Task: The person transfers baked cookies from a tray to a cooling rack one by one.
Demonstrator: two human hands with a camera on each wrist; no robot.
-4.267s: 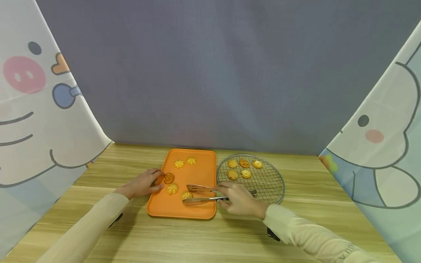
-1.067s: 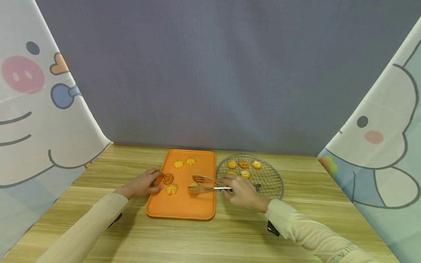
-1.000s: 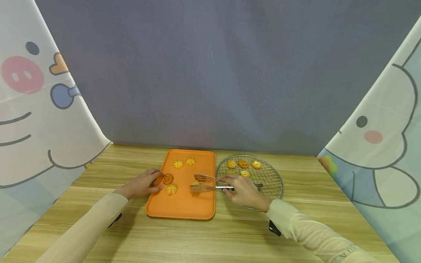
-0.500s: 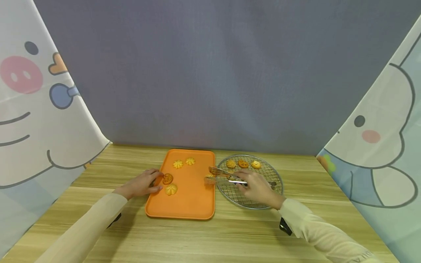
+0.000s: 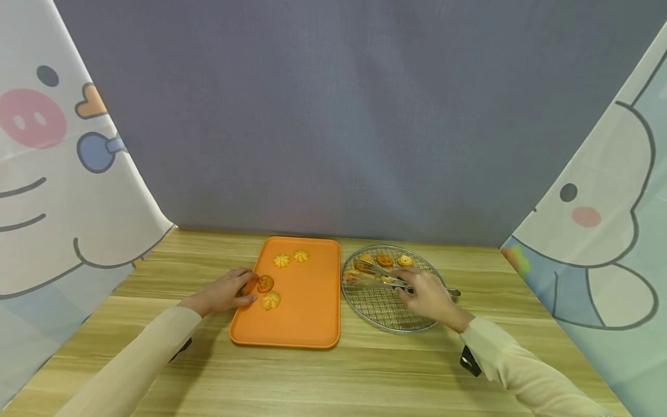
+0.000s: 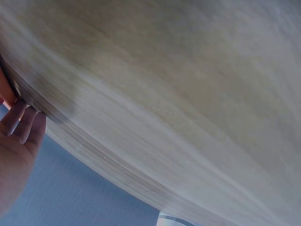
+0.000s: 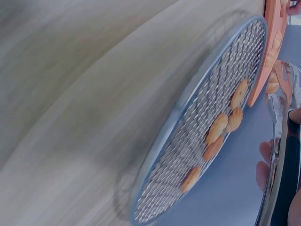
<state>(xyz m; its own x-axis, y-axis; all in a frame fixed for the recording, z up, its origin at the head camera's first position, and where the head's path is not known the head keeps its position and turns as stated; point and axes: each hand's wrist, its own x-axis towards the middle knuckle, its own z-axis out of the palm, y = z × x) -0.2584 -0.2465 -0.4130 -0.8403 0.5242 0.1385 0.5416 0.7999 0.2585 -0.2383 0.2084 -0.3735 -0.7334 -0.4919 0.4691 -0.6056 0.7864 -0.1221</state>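
- Left hand (image 5: pixel 226 292): rests at the near-left side of the orange tray (image 5: pixel 302 327), fingertips touching its edge; the thumb lies apart from the fingers, which are extended rather than curled.
- Right hand (image 5: pixel 428 294): fingers and thumb curled round the metal tongs (image 7: pixel 288 176), gripping their dark handle above the round wire rack (image 5: pixel 388 317).
- Carried cookie (image 7: pixel 273 84): seen in the right wrist view at the tips of the tongs, away from the rack surface (in the head view the tips hide most of it; how firmly they pinch cannot be told).
- Tray contents: a brown pretzel-shaped cookie (image 5: pixel 265 284) beside the left fingertips, a flower-shaped cookie (image 5: pixel 270 300) just nearer the viewer, and two small star-shaped cookies (image 5: pixel 281 260) side by side toward the far end.
- Rack contents: five rack cookies (image 7: pixel 217 128), grouped toward the far side in the right wrist view; in the head view the tongs partly cover some of them.
- Setting: tray and rack stand close together on a wood-grain table (image 5: pixel 292 382), before a grey backdrop (image 5: pixel 333 116) flanked by cartoon-printed panels (image 5: pixel 609 168); the sleeves (image 5: pixel 151 347) are pale.
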